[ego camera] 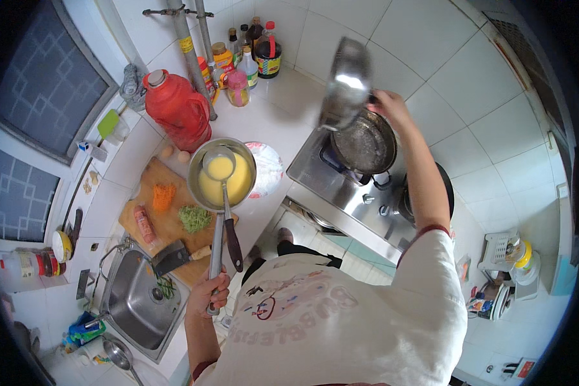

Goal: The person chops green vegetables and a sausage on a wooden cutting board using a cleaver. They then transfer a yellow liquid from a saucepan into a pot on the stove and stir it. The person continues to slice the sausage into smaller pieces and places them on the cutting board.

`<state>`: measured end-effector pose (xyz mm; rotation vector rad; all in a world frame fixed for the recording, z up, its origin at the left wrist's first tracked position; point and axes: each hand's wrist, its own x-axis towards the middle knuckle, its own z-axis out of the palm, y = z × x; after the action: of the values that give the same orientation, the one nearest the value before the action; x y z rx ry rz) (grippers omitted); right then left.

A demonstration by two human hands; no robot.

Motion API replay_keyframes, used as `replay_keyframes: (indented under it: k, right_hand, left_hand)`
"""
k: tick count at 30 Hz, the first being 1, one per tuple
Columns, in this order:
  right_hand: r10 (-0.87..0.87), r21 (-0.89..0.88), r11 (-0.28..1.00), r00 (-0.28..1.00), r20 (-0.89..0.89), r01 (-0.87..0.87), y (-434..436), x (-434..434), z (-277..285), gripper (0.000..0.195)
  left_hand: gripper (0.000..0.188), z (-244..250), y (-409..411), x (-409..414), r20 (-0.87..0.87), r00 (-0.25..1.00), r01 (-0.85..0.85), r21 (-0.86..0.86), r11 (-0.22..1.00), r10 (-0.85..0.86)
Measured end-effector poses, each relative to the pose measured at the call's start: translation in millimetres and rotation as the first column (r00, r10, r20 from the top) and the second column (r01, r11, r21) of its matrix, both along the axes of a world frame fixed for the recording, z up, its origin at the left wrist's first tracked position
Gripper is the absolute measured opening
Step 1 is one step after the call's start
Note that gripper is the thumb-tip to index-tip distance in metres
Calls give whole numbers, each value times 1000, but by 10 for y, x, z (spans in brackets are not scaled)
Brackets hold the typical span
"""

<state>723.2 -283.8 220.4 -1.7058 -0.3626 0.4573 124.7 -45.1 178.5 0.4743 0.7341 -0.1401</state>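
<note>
My left hand [209,293] grips the handle of a steel saucepan [193,179] that holds yellow liquid. A ladle [231,241] with a dark handle rests in the pan, its bowl filled with the same liquid. My right hand [391,107] holds the knob of a shiny, blurred pot lid [346,82], raised and tilted beside a dark frying pan [364,144] on the gas stove. The inside of the frying pan looks wet, with no food visible in it. Under the saucepan's right side lies a white and red round mat [268,169].
A wooden cutting board [149,181] bears shredded carrot [164,197], shredded greens [194,218], a packaged sausage [145,224] and a cleaver [172,258]. Nearby are a sink [135,299], a red thermos jug [176,111], eggs [184,156] and sauce bottles [268,50]. The stove [335,198] carries another black pan [444,186].
</note>
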Motion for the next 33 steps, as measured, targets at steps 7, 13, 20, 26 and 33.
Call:
replay_keyframes:
  k: [7,13,20,26,33]
  right_hand:
    - [400,-778,618,808,432,110,1507,28,-659,49]
    - [601,-902,415,708,371,120,1930,114,-1228,47]
    - [625,-904,415,690,365,103,2034,135,-1646,43]
    - [611,-910,401,711,349,102,2159,124,-1730,42]
    - [640,-813,582,600,480,30,1762,-991,-1346,48]
  left_hand:
    - [17,54,-233,-160,-24,997,-70,38,997,71]
    - [17,46,-549,-118,-55,979,-195,3,981,195]
    - [15,89,-713,68,-41,972,-232,-5,973,231]
    - [18,158,-699,113,-74,980,-186,6,983,186]
    - [24,108,-597,218,-92,991,-85,122,989,96]
